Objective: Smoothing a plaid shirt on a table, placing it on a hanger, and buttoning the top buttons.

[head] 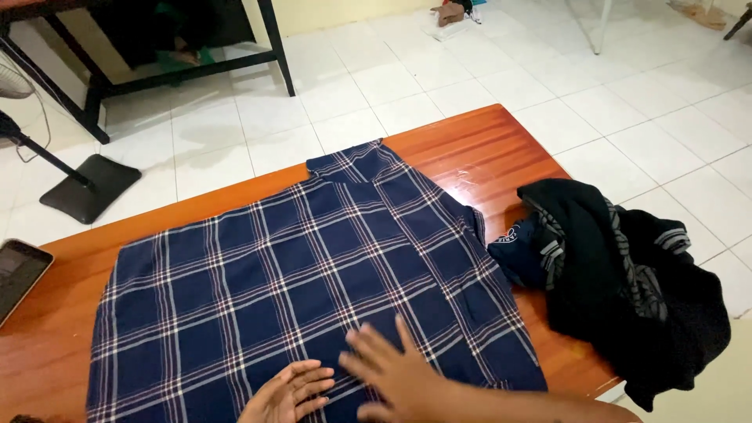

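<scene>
Both hands are laid flat with fingers spread, side by side, the left hand [288,394] and the right hand [388,366] pressed on the lower part of a navy blue checked cotton shirt [298,274]. The shirt is spread flat across the reddish-brown wooden surface [478,153], reaching away from the hands towards its far edge. A crumpled black garment [627,282] is heaped just right of the shirt, and a dark phone [17,274] lies at the surface's left edge.

Matt woven cloth shirt [298,282] on a glossy varnished wood table [478,149] — floor tiles [627,102] smooth, shiny.
</scene>
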